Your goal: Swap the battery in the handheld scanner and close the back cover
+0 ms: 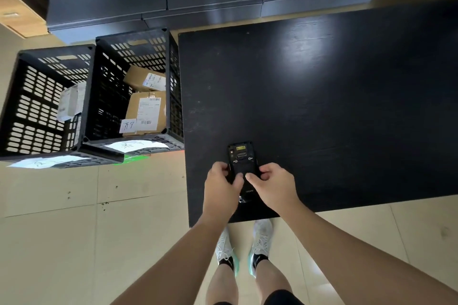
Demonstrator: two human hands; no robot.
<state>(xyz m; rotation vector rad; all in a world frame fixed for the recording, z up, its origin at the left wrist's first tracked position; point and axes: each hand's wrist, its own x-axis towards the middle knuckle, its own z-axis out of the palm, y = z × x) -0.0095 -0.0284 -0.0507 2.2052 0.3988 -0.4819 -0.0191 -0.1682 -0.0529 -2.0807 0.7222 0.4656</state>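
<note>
the handheld scanner (244, 168) lies back-side up on the black table (322, 106), near its front edge. the left hand (223, 182) and the right hand (271, 184) clasp its two sides, both thumbs pressing on the dark panel over the battery bay. whether that panel is the battery or the back cover, i cannot tell — the upper back with its contacts shows bare. my guess: the swap is mid-way, with seating and locking the cover left to do — no spare battery shows.
</note>
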